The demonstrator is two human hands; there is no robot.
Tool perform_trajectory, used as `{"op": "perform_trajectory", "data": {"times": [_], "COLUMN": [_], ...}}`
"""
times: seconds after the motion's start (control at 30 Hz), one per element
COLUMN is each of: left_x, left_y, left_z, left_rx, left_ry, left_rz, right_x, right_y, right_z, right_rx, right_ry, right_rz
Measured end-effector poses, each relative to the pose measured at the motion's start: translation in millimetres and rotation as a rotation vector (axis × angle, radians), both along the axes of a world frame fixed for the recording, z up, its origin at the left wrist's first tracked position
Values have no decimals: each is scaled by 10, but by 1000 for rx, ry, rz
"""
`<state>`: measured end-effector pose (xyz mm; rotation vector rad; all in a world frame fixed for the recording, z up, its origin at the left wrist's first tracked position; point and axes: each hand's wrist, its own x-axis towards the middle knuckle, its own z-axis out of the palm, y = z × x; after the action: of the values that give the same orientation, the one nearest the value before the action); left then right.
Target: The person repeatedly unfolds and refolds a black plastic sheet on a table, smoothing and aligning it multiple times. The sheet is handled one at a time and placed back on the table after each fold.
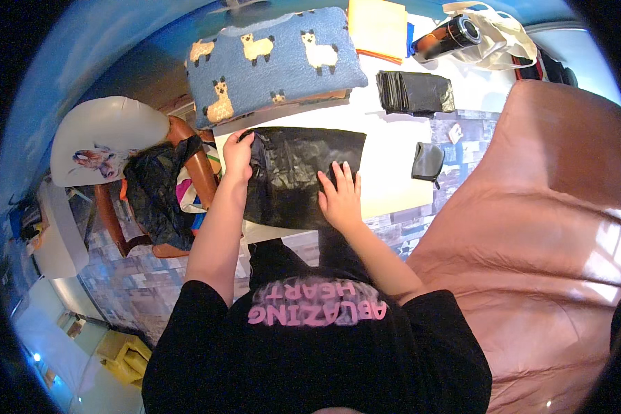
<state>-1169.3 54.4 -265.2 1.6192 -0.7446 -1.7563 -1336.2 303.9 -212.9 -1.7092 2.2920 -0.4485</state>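
Note:
A black plastic bag (295, 176) lies spread over a white table (393, 196) in front of me, and its lower edge hangs at the table's near side. At its upper left corner my left hand (237, 158) grips the edge between thumb and fingers. My right hand (341, 202) rests palm down on the bag's right part, fingers apart, holding nothing. Farther back on the table sits a stack of folded black plastic bags (414, 93). A small dark pouch (428, 161) lies at the table's right edge.
A blue fleece with llamas (290, 46) lies at the back left, beside yellow and orange sheets (376, 28). A dark bottle (447, 36) leans by a white bag (502, 39). Left stands a chair (108, 139) draped with black plastic; a brown-covered bed (522, 233) is on my right.

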Motion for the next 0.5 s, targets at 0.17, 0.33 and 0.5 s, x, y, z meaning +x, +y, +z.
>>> {"op": "perform_trajectory", "data": {"times": [0.17, 0.33, 0.5], "left_x": [59, -22, 179], "left_y": [-86, 51, 236], "left_z": [-95, -23, 82], "left_rx": [168, 3, -208], "left_ry": [294, 33, -92], "left_rz": [223, 87, 0], "right_x": [-173, -328, -344], "right_y": [-147, -164, -63], "right_z": [116, -20, -270], "right_rx": [36, 69, 90], "right_ry": [40, 11, 31], "right_rz": [18, -31, -69]}}
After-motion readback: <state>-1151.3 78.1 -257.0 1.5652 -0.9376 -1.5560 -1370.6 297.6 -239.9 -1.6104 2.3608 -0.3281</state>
